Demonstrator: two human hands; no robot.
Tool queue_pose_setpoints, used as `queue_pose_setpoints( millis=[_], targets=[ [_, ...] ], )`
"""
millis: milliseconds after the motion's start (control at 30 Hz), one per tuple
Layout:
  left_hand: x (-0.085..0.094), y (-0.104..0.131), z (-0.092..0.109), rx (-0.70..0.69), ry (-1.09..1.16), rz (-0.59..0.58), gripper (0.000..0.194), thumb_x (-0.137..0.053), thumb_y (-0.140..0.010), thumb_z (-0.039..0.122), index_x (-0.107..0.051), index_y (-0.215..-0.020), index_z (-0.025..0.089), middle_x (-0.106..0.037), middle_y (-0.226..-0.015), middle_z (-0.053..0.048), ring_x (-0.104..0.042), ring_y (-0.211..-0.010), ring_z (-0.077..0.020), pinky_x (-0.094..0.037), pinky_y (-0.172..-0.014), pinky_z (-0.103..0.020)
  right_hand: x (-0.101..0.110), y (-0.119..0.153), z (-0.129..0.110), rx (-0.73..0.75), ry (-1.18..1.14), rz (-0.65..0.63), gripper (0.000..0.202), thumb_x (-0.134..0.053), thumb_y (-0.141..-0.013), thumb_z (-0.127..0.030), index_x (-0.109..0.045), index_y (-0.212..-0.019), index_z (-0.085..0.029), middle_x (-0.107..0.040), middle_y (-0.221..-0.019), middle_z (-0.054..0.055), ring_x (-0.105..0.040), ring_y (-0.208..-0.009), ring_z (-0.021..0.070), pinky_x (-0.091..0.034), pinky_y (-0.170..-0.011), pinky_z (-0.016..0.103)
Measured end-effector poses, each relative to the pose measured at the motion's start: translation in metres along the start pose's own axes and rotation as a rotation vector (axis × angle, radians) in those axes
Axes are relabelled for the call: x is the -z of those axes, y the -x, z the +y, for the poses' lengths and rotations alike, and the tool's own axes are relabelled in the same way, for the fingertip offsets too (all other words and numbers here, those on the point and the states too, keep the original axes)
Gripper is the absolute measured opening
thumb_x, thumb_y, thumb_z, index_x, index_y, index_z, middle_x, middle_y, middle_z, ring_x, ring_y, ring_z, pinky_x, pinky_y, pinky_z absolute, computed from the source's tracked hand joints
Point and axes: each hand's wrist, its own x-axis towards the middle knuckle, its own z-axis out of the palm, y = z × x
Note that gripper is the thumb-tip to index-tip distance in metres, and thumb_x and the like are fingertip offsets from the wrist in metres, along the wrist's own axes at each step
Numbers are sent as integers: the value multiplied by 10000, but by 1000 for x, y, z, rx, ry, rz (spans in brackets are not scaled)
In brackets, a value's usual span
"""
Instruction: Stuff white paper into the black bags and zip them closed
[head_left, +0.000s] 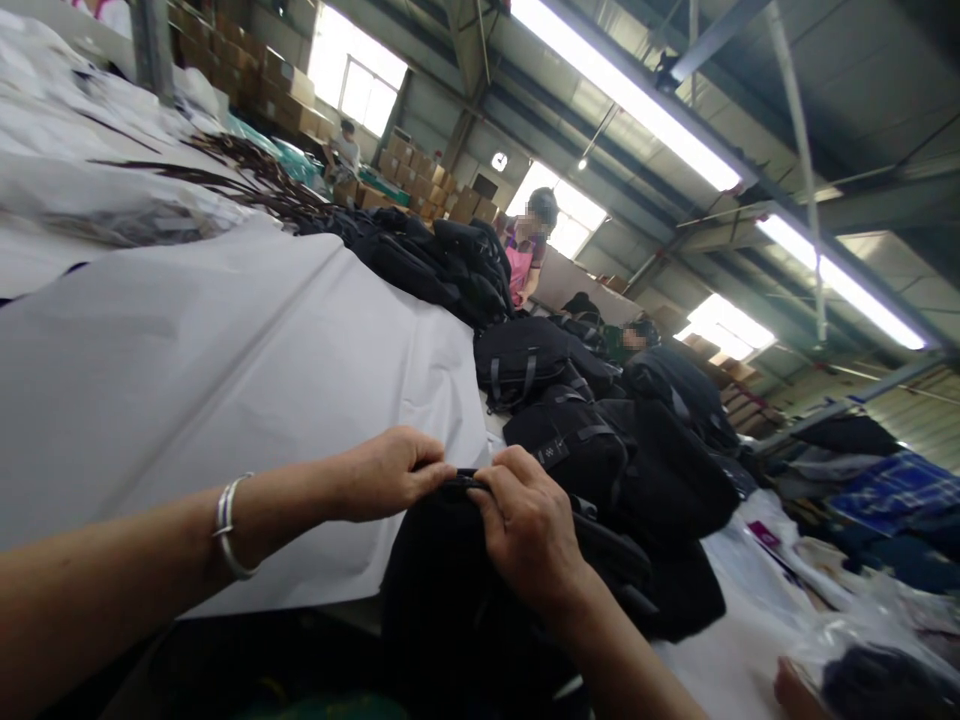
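Observation:
A black bag [450, 590] stands at the bottom centre, close to my body, its lower part dark and hard to make out. My left hand [394, 472], with a silver bangle on the wrist, pinches the bag's top edge between thumb and fingers. Right beside it, my right hand [529, 525] grips the same black edge, thumb below and fingers curled over. Only a short stretch of the edge shows between the two hands. Behind my right hand lies another black bag [570, 450] with straps and a hanging tag.
White sheeting [225, 370] covers the table at left. More black backpacks [525, 355] are heaped beyond my hands and to the right. Plastic-wrapped items [877, 660] lie at lower right, near part of another person's hand. People [525, 245] stand further back, near cardboard boxes.

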Motion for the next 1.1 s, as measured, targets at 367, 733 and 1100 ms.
queue_pose_setpoints(
  millis=[367,733,1100],
  targets=[
    [-6,2,-19,-244,136,103,258,-630,-890,338,-732,-1048,162,-648,-875,-27,-586,-775,-142,-449,-669,-236,3,0,2,-28,-15,41,160,-568,-974,-151,-711,-902,-143,-631,-897,84,-618,-854,227,-488,-776,356],
    [-23,1,-13,-516,-263,187,152,-546,-918,133,-698,-910,147,-602,-854,-44,-575,-734,-157,-458,-682,-276,3,5,-3,16,0,12,132,-583,-967,-144,-706,-919,-156,-644,-935,85,-608,-899,232,-487,-830,374],
    [-16,1,-14,-376,-439,102,221,-502,-970,240,-707,-909,187,-632,-905,-48,-623,-772,-182,-452,-703,-298,2,1,-5,-47,18,-105,100,-631,-927,-124,-722,-939,-163,-648,-965,83,-604,-927,249,-503,-846,397]
  ],
)
